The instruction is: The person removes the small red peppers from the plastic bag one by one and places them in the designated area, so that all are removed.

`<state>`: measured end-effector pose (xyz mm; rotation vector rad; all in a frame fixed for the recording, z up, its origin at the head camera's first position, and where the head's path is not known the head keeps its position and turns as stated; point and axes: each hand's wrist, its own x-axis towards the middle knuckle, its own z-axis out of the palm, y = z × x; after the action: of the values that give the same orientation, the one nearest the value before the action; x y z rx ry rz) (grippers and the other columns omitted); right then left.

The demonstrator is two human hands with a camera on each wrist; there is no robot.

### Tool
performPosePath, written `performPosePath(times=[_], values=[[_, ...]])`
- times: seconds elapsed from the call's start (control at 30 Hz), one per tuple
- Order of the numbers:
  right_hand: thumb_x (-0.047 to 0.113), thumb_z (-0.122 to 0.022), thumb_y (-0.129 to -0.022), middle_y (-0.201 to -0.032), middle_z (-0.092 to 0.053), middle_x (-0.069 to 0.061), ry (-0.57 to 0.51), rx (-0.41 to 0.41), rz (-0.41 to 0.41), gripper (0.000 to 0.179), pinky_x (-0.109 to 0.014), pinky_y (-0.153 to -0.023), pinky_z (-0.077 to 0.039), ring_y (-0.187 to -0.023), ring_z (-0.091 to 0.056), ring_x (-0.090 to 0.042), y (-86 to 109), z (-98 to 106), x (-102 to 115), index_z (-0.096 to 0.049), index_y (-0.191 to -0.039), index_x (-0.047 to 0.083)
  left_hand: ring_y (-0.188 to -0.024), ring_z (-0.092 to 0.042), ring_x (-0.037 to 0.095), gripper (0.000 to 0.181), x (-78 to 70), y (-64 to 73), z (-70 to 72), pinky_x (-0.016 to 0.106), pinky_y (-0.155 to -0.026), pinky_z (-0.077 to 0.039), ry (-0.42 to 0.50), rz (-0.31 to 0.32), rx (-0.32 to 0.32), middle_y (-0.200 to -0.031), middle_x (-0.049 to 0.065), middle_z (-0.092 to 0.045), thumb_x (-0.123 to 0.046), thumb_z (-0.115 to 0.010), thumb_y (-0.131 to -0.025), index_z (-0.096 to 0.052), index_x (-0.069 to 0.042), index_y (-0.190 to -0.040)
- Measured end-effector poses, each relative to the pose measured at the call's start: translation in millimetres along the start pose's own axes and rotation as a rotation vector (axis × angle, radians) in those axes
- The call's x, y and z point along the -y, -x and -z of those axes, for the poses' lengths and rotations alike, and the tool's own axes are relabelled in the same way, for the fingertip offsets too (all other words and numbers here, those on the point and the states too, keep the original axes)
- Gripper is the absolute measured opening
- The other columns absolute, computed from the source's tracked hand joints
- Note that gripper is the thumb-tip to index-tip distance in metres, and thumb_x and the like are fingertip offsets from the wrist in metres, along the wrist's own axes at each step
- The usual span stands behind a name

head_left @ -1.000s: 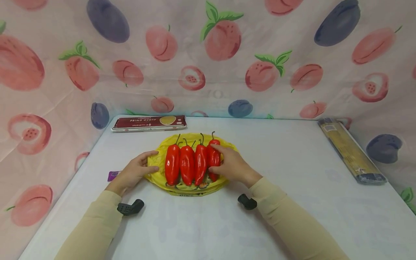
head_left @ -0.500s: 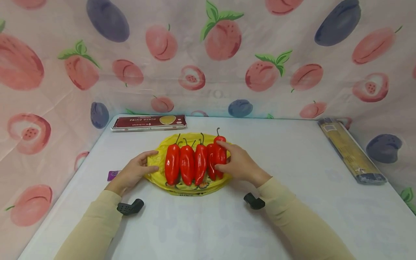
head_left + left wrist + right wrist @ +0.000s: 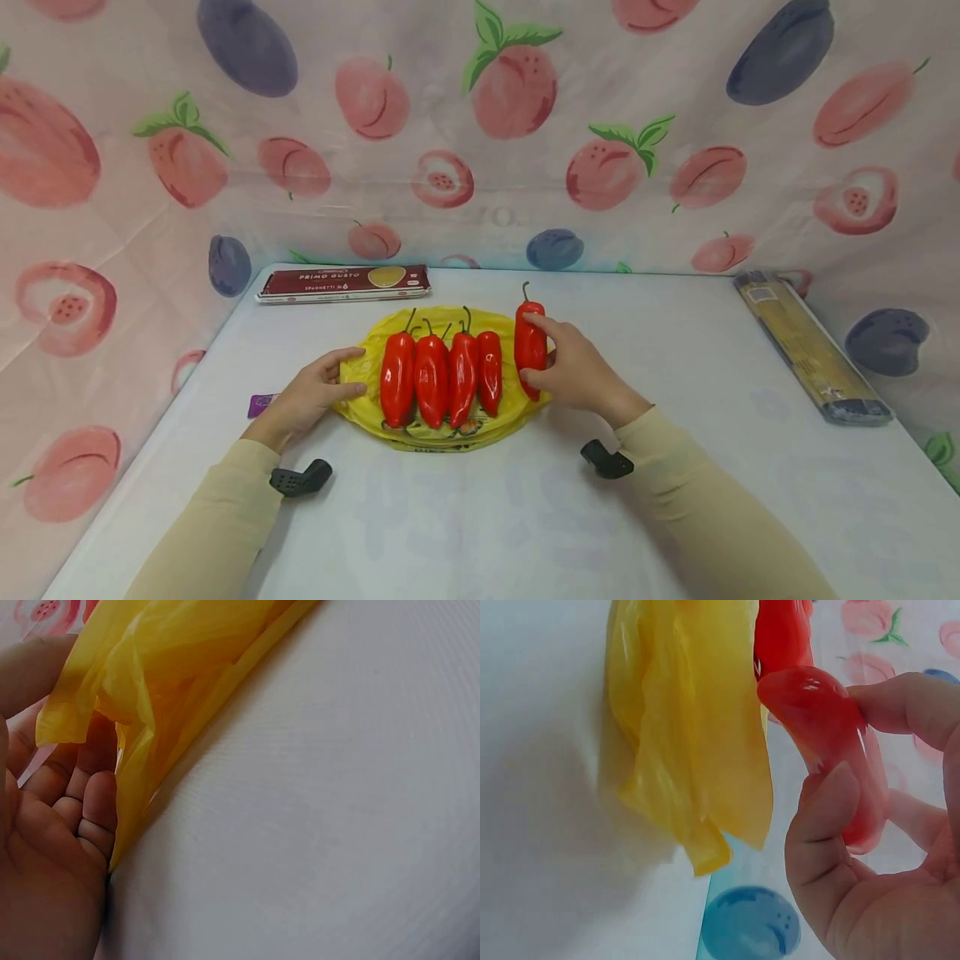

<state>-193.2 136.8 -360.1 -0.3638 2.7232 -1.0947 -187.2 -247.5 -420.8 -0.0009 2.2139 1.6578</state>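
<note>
A yellow plastic bag (image 3: 360,412) lies in a rounded shape at the middle of the table, with several glossy red peppers (image 3: 431,379) side by side on it, stems mostly pointing away. My right hand (image 3: 585,371) pinches one red pepper (image 3: 529,346) between thumb and fingers over the bag's right edge, apart from the row. From the right wrist view, this pepper (image 3: 836,742) stands out beside the hanging yellow plastic. On the other side, my left hand (image 3: 311,392) holds the bag's left edge; in the left wrist view the yellow plastic (image 3: 139,682) passes between thumb and curled fingers.
A dark red spaghetti pack (image 3: 345,283) lies at the back left. Another long, clear pack of pasta (image 3: 813,346) is along the right side. A small purple packet (image 3: 260,405) peeks out behind my left wrist. Fruit-printed cloth (image 3: 442,100) walls the table's back and left.
My right hand has drawn one pepper off the right end of the row, moving right and slightly away. A slimmer pepper beneath it now shows fully. The left hand stays put.
</note>
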Motion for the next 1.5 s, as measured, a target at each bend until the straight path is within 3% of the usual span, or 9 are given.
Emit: performPosePath(times=[0.3, 0.57, 1.1, 1.5], values=[[0.017, -0.074, -0.087, -0.131, -0.048, -0.019, 0.023, -0.035, -0.019, 0.081, -0.040, -0.077, -0.060, -0.106, -0.054, -0.033, 4.7, 20.2, -16.8, -0.032, -0.155, 0.009, -0.132, -0.046, 0.033, 0.072, -0.9, 0.2, -0.3, 0.022, -0.095, -0.050, 0.003, -0.001, 0.000, -0.159, 0.016, -0.030, -0.019, -0.070, -0.094, -0.035, -0.013, -0.156], [0.017, -0.075, -0.084, -0.139, -0.043, -0.021, 0.003, -0.046, -0.059, 0.085, -0.044, -0.078, -0.060, -0.119, -0.048, -0.039, 9.1, 32.1, -35.6, -0.030, -0.157, 0.011, -0.134, -0.043, 0.033, 0.072, -2.4, 1.1, -0.4, 0.021, -0.096, -0.048, -0.012, 0.001, 0.001, -0.161, 0.014, -0.029, -0.020, -0.070, -0.094, -0.034, -0.013, -0.156], [0.015, -0.075, -0.085, -0.141, -0.040, -0.023, -0.011, -0.061, -0.144, 0.083, -0.047, -0.078, -0.060, -0.123, -0.044, -0.044, 18.7, 49.5, -65.9, -0.030, -0.155, 0.010, -0.133, -0.044, 0.032, 0.071, -1.1, -0.4, -0.5, 0.019, -0.093, -0.049, -0.028, 0.017, -0.013, -0.160, 0.014, -0.029, -0.021, -0.071, -0.093, -0.036, -0.015, -0.155], [0.015, -0.072, -0.088, -0.141, -0.038, -0.027, 0.017, -0.074, -0.173, 0.080, -0.048, -0.077, -0.060, -0.121, -0.043, -0.048, 31.5, 68.8, -86.7, -0.028, -0.154, 0.005, -0.137, -0.041, 0.034, 0.071, 0.2, -0.4, 0.8, 0.020, -0.097, -0.047, -0.046, -0.025, 0.009, -0.161, 0.015, -0.027, -0.021, -0.069, -0.095, -0.034, -0.011, -0.156]])
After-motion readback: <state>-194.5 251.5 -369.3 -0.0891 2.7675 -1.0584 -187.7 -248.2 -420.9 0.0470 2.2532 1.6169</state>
